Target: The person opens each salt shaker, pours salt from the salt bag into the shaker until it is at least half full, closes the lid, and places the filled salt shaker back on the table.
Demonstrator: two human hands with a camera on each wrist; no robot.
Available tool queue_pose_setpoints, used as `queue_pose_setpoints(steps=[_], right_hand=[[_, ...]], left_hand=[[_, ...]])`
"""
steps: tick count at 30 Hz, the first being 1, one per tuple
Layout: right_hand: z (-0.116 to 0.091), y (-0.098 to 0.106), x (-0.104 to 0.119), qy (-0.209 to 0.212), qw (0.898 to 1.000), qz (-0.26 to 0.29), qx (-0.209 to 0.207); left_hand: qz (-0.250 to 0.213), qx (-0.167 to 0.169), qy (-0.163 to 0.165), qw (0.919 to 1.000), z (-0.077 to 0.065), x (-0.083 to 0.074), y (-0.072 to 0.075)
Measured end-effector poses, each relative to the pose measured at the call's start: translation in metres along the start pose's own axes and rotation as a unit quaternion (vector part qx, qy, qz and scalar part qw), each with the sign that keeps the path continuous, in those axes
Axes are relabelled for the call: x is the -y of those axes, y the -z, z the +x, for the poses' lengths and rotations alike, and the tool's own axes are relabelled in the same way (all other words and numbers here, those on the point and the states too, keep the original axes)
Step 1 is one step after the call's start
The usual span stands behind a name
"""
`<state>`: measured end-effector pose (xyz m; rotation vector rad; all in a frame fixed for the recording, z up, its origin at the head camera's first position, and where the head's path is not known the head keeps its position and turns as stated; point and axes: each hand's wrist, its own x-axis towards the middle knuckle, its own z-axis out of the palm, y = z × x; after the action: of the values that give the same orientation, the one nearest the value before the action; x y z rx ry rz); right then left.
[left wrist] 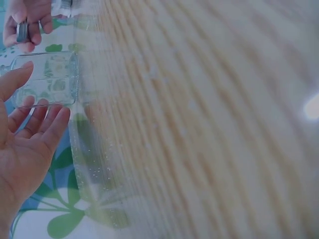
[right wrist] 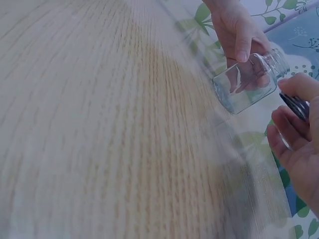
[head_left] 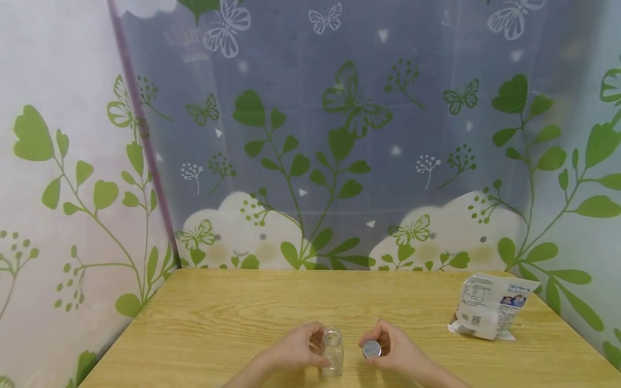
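Note:
A small clear glass jar [head_left: 333, 353] stands upright and uncapped near the table's front, with nothing visible inside. My left hand [head_left: 306, 346] holds it from the left side, thumb in front and fingers behind. In the left wrist view the glass jar [left wrist: 50, 78] lies between the thumb and the spread fingers. Just right of the jar, my right hand [head_left: 391, 347] pinches a round silver metal lid [head_left: 372, 349] between thumb and fingers. The right wrist view shows the lid [right wrist: 295, 105] edge-on, close to the jar's threaded neck [right wrist: 277, 62].
A white printed packet [head_left: 492, 307] stands at the right rear of the wooden table [head_left: 233, 302]. Behind the table hangs a patterned cloth [head_left: 310, 161] with leaves and butterflies, and similar cloth lines both sides.

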<state>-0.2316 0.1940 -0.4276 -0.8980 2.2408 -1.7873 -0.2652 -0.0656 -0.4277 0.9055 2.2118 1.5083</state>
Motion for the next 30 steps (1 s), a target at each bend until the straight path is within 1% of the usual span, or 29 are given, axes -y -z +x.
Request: queue_pose_setpoints(steps=[3, 5, 9, 14, 16, 18, 20, 21, 23, 26, 28, 30], right_hand=[[-0.001, -0.002, -0.001, 0.032, 0.999, 0.007, 0.016], [-0.002, -0.003, -0.001, 0.039, 0.999, 0.008, 0.021], [-0.003, -0.004, 0.000, 0.019, 1.000, 0.000, 0.018], [-0.003, -0.004, 0.000, -0.012, 0.999, -0.033, 0.008], [-0.003, -0.002, 0.000, -0.019, 0.998, -0.058, 0.004], [-0.002, 0.000, 0.001, -0.019, 0.994, -0.106, 0.001], [-0.002, 0.002, 0.002, -0.018, 0.987, -0.163, 0.006], [-0.001, 0.004, 0.003, -0.012, 0.980, -0.198, 0.010], [0.000, 0.005, 0.002, 0.013, 0.964, -0.267, 0.018], [0.000, 0.007, 0.001, 0.051, 0.937, -0.345, 0.026], [0.000, 0.007, -0.001, 0.078, 0.920, -0.383, 0.026], [-0.001, 0.008, -0.001, 0.093, 0.908, -0.407, 0.033]], left_hand=[[-0.004, 0.001, 0.000, 1.0000, 0.000, 0.000, 0.000], [-0.005, 0.001, 0.001, 1.0000, 0.000, 0.001, 0.000], [-0.007, 0.002, 0.001, 1.0000, -0.001, 0.001, 0.000], [-0.009, 0.003, 0.000, 1.0000, 0.000, 0.002, 0.000], [-0.009, 0.003, 0.001, 1.0000, 0.000, 0.002, 0.000], [-0.008, 0.003, 0.000, 1.0000, 0.000, 0.001, 0.000], [-0.007, 0.004, 0.001, 1.0000, -0.001, 0.000, 0.000], [-0.007, 0.004, 0.001, 1.0000, -0.001, -0.001, 0.001], [-0.006, 0.005, -0.001, 1.0000, -0.001, -0.001, 0.001], [-0.007, 0.006, -0.001, 1.0000, -0.001, -0.001, 0.001], [-0.007, 0.007, -0.002, 0.9999, -0.001, -0.001, 0.001], [-0.008, 0.007, -0.001, 0.9999, -0.001, -0.001, 0.001]])
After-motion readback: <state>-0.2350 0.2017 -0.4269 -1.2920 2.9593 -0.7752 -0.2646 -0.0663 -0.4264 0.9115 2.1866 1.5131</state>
